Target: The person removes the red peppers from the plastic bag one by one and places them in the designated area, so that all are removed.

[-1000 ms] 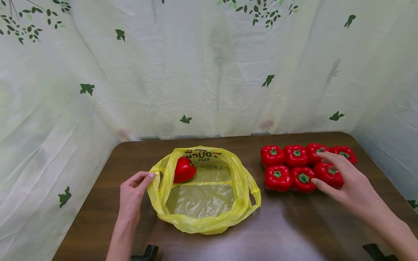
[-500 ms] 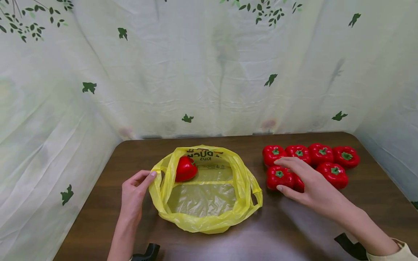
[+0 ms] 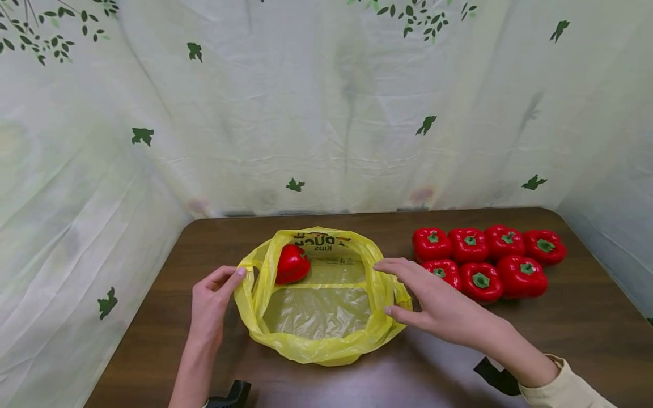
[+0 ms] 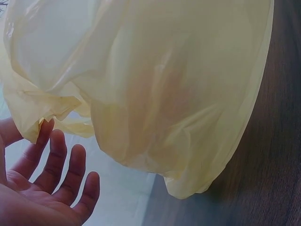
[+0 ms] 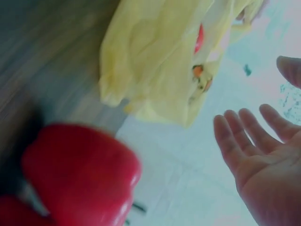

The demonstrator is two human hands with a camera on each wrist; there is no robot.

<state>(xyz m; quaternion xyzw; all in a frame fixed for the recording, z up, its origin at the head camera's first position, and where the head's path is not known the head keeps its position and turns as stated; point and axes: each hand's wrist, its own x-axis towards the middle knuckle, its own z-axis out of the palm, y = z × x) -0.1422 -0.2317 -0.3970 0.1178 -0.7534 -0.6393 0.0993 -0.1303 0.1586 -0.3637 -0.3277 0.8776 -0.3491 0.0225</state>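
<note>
A yellow plastic bag (image 3: 326,350) stands with its mouth spread wide. One red bell pepper (image 3: 292,265) lies inside it, against the left wall. My left hand (image 3: 211,297) pinches the bag's left handle between thumb and forefinger; in the left wrist view the other fingers (image 4: 66,176) are loose below it. At the bag's right side is my right hand (image 3: 444,306), thumb and fingers apart, holding nothing. It overlaps the right handle in the head view. The right wrist view shows its empty palm (image 5: 277,183) facing the bag.
Several red bell peppers (image 3: 480,281) sit in two rows on the brown table (image 3: 576,317), right of the bag. My right forearm passes in front of them. A pale leaf-patterned curtain (image 3: 326,130) hangs behind the table and along its sides.
My right hand has moved left, from above the peppers to the bag's right rim. The peppers stay where they were. My left hand keeps its pinch on the handle.
</note>
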